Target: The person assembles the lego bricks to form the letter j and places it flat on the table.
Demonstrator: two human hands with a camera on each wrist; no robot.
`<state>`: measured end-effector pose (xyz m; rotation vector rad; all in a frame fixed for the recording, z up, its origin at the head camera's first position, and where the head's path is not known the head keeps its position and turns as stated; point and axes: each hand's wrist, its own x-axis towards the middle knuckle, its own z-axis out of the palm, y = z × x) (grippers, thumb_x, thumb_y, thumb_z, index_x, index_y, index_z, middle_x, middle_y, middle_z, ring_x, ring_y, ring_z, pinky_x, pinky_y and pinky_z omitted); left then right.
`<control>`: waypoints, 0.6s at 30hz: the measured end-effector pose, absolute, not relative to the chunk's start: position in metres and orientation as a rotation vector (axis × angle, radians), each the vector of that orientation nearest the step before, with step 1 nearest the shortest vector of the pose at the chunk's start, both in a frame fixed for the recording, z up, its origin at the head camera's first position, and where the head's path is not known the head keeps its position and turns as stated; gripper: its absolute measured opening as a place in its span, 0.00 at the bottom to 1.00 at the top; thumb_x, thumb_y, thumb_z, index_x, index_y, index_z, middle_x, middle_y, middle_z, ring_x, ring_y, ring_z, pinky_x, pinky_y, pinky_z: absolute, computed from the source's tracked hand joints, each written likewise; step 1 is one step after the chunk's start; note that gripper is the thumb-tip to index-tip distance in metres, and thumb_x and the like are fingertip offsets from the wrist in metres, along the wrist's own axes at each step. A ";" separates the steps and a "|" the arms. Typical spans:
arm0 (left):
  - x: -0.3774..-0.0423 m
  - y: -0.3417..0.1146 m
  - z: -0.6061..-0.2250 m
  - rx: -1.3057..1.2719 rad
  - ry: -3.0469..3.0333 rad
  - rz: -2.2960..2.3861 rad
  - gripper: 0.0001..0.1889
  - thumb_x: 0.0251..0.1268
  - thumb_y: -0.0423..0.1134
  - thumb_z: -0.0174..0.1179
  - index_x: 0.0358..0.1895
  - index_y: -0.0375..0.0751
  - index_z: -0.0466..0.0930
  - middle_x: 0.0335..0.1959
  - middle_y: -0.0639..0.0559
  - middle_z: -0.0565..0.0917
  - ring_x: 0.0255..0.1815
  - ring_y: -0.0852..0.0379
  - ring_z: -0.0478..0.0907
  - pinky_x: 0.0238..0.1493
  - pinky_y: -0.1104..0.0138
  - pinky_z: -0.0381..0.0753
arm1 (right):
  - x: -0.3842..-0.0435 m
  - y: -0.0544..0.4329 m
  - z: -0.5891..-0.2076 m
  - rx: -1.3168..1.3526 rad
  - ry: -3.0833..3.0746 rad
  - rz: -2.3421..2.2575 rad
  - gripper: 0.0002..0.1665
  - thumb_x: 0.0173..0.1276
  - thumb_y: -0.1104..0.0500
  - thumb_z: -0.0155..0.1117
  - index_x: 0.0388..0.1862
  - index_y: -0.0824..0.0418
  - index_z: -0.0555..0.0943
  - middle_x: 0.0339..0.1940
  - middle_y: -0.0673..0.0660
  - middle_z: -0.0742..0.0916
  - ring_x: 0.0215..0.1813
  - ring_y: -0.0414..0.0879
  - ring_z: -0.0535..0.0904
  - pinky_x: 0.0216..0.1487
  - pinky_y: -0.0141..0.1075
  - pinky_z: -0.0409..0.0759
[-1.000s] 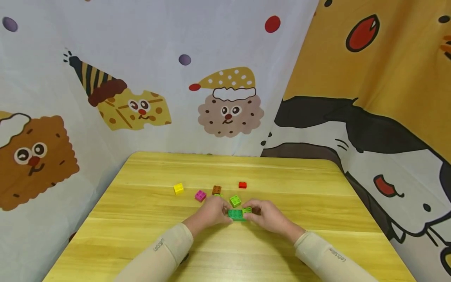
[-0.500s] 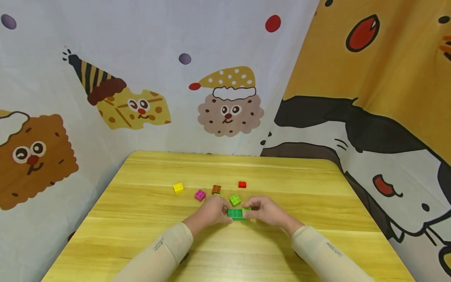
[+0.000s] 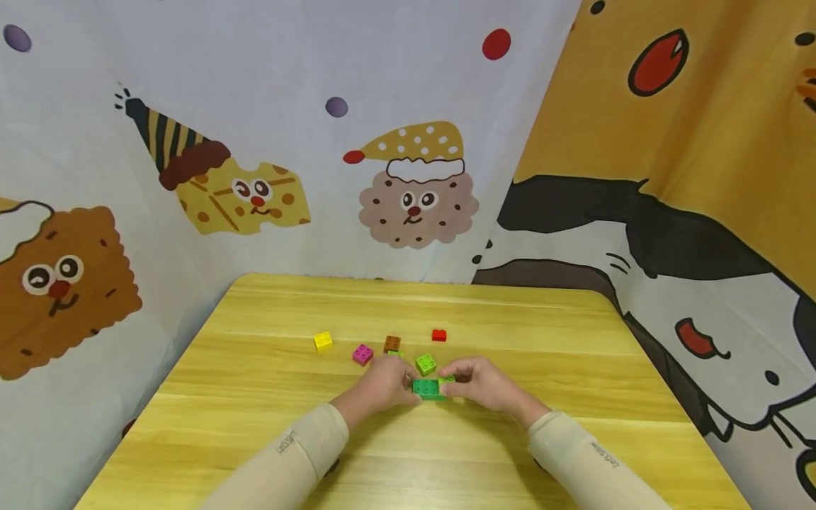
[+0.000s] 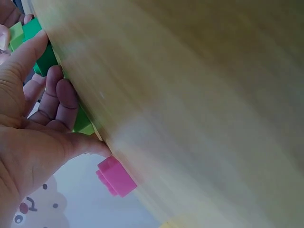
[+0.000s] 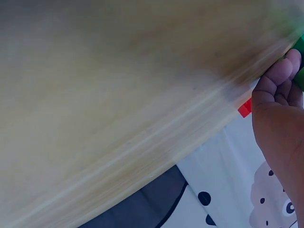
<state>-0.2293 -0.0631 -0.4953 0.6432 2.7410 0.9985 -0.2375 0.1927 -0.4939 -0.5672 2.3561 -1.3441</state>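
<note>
In the head view, my left hand (image 3: 384, 384) holds the left end of a long green building brick (image 3: 425, 387) between thumb and fingers. Against its right end, my right hand (image 3: 484, 387) pinches a small lime brick (image 3: 447, 380), which sits on the green brick's right end or tight against it; the fingers hide which. The left wrist view shows my thumb on the green brick (image 4: 46, 59), with the lime brick (image 4: 16, 36) beyond it. At the right wrist view's edge, my curled fingers cover most of the green piece (image 5: 299, 78).
Behind my hands lie loose bricks: yellow (image 3: 323, 341), magenta (image 3: 363, 355), brown (image 3: 392, 343), red (image 3: 439, 335) and lime (image 3: 426, 365). Another lime brick (image 3: 395, 353) is partly hidden by my left hand. A printed curtain (image 3: 287, 92) hangs behind the wooden table (image 3: 268, 304).
My right hand has shifted slightly, and its fingers now cover more of the lime brick. My left hand and the loose bricks stay in place.
</note>
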 end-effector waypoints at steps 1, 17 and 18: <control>-0.229 -0.063 -0.495 0.643 2.745 0.992 0.13 0.54 0.40 0.84 0.43 0.43 0.95 0.28 0.59 0.87 0.27 0.66 0.75 0.29 0.74 0.76 | -0.237 0.192 -0.494 -0.564 2.358 -1.344 0.16 0.73 0.55 0.75 0.57 0.56 0.90 0.46 0.54 0.92 0.35 0.39 0.77 0.33 0.30 0.79; -0.220 -0.067 -0.495 0.815 2.860 0.725 0.19 0.61 0.47 0.79 0.53 0.45 0.91 0.20 0.64 0.76 0.22 0.68 0.66 0.33 0.70 0.68 | -0.238 0.192 -0.493 -0.622 2.360 -1.344 0.16 0.73 0.57 0.75 0.57 0.61 0.89 0.47 0.58 0.92 0.36 0.38 0.78 0.33 0.29 0.79; -0.219 -0.068 -0.495 0.816 2.858 0.729 0.20 0.61 0.47 0.79 0.54 0.44 0.91 0.19 0.64 0.75 0.21 0.68 0.65 0.32 0.70 0.68 | -0.238 0.192 -0.493 -0.615 2.360 -1.348 0.17 0.73 0.57 0.75 0.57 0.61 0.89 0.47 0.58 0.92 0.36 0.37 0.79 0.33 0.28 0.79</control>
